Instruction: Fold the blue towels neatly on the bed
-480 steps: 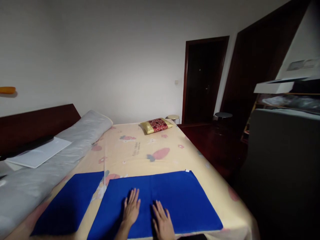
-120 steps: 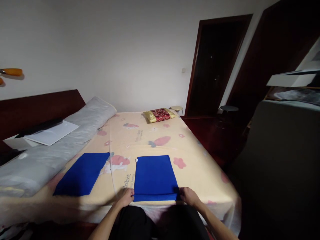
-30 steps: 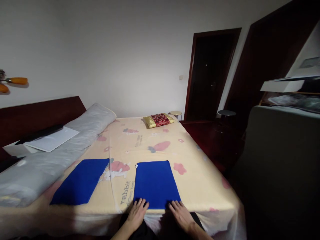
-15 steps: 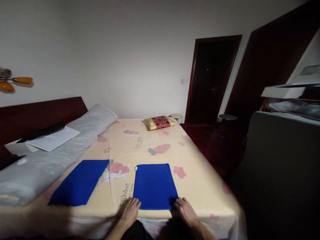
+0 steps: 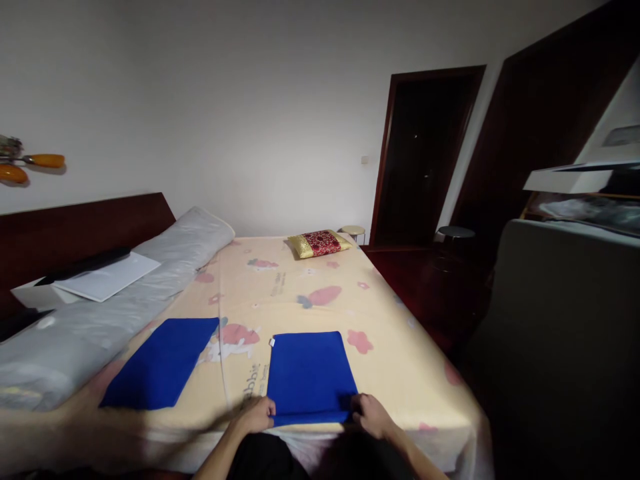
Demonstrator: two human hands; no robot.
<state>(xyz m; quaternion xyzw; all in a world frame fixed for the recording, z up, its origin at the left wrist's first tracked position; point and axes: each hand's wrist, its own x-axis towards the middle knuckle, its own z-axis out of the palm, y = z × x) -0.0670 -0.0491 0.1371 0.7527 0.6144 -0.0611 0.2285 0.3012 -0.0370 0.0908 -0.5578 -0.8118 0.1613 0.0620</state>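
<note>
A folded blue cloth (image 5: pixel 310 373) lies at the near edge of a bed (image 5: pixel 310 300) covered with a pale yellow cartoon sheet. My left hand (image 5: pixel 259 415) is closed in a pinch on the cloth's near left corner. My right hand (image 5: pixel 369 414) pinches the near right corner the same way. A second folded blue cloth (image 5: pixel 163 362) lies flat to the left, apart from both hands.
A long grey bolster (image 5: pixel 110 307) runs along the dark headboard at left, with a white flat item (image 5: pixel 107 275) on it. A red and gold cushion (image 5: pixel 319 243) sits at the bed's far end. Dark doorway and stools at back right; grey furniture (image 5: pixel 565 347) at right.
Half a second ago both hands lay flat at the cloth's near edge. Now their fingers have closed on its two near corners. The cloth has stayed in place.
</note>
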